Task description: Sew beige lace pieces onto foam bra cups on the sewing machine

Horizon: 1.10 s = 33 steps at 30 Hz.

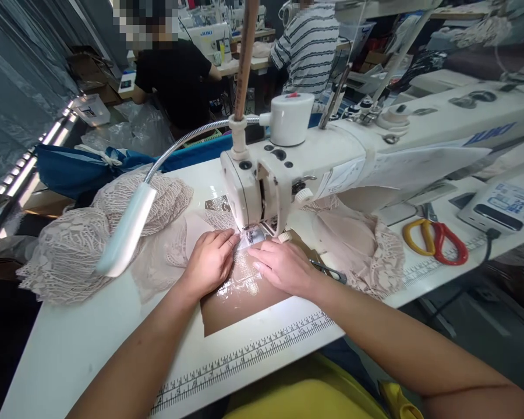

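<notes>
A white sewing machine (262,180) stands over the table, its needle area lit. Just left of the needle, my left hand (212,260) presses on pale sheer fabric (192,233), its fingers together. My right hand (283,266) lies right of the needle with fingers stretched forward over a small pale piece near the presser foot. Beneath both hands is a brown, shiny taped sheet (236,302). Beige lace (76,256) is heaped to the left, and more lace fabric (358,244) lies to the right. What the fingertips pinch, if anything, is too small to tell.
Scissors with yellow and red handles (449,243) lie at the right, near a white control box (500,206). A lamp (128,233) on a bent neck hangs over the left lace. Small dark snips (329,272) sit beside my right wrist. Two people work behind.
</notes>
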Available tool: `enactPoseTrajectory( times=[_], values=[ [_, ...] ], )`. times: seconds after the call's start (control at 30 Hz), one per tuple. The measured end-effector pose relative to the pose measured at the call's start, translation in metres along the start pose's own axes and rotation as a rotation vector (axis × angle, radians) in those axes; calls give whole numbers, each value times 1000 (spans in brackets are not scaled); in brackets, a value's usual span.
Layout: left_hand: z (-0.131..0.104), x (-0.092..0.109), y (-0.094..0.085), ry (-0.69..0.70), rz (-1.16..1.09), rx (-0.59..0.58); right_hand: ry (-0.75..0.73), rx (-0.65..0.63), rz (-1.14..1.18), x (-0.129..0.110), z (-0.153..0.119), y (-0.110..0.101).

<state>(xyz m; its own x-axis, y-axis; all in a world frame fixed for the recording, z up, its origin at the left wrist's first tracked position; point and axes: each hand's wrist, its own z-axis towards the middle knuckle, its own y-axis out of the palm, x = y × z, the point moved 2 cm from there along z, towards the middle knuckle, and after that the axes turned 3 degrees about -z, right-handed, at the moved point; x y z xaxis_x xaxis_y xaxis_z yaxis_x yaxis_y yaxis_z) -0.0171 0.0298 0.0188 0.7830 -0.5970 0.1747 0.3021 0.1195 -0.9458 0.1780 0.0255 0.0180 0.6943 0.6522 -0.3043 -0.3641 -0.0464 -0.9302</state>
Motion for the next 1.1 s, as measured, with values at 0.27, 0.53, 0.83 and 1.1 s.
enactPoseTrajectory(
  times=[0.27,0.53,0.83,1.1],
  values=[
    [-5,0,-3,-143,-21,71,-11,-12,-46,-7,0,-7],
    [-15,-11,-25,-269,-40,63,10,-65,-77,1,-36,-47],
    [-18,6,-29,-319,-56,-9,152,-182,-252,25,-62,-46],
    [-23,-5,-27,-443,-56,-33,134,-276,-265,26,-64,-37]
  ],
)
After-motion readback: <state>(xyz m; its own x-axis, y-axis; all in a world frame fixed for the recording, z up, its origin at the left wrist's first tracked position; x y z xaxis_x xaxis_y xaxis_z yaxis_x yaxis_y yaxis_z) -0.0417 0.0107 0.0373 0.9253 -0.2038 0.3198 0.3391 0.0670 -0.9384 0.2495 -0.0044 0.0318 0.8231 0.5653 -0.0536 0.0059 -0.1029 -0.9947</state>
